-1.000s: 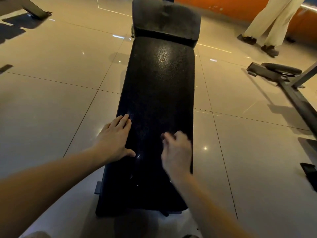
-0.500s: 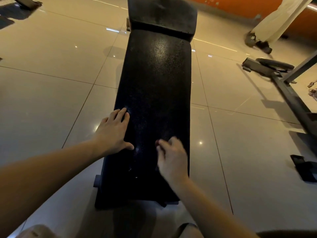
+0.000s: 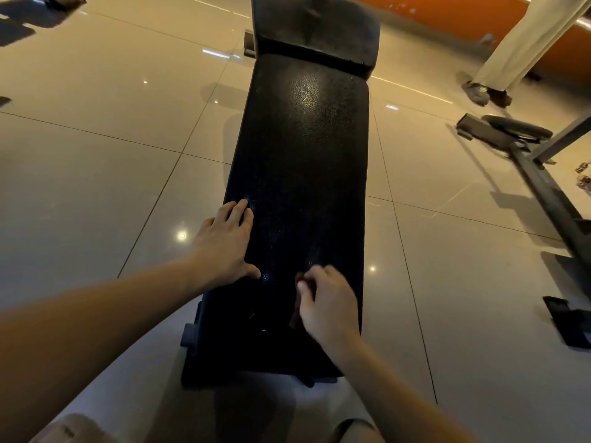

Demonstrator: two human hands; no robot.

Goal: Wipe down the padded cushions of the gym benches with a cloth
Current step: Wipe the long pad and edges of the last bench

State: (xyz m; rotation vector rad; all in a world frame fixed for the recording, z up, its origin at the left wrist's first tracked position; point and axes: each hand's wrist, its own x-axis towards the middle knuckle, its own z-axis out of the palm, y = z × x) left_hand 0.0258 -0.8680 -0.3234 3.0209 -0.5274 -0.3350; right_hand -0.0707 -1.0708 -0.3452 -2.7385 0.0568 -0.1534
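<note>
A person leans over a black gym bench (image 3: 303, 161) that runs from 6 o'clock up to 12 o'clock across a glossy tiled floor (image 3: 96, 187). The left hand (image 3: 225, 244) lies flat on the long back cushion's left edge at about 9 o'clock of the pad's lower half. Its fingers are straight and pointing up the bench, its thumb is spread toward the middle, and it grips nothing. The right hand (image 3: 329, 305) sits on the same cushion toward 5 o'clock, near the right edge and just apart from the left thumb. Its fingers are curled down onto a dark reddish cloth (image 3: 299, 284). Only a narrow strip of the cloth shows at the fingertips and along the thumb side, pressed against the pebbled vinyl. A shorter head cushion (image 3: 313, 30) caps the bench at 12 o'clock, separated from the long pad by a thin gap. Ceiling lights glint off the upper part of the long pad and off the tiles.

At 1 o'clock a second person's pale trouser legs (image 3: 518, 43) and dark shoes (image 3: 479, 92) stand beside an orange wall (image 3: 447, 14). At 3 o'clock the dark steel frame (image 3: 543, 183) of another machine lies on the floor, with a round black pad (image 3: 518, 126) at its far end.
</note>
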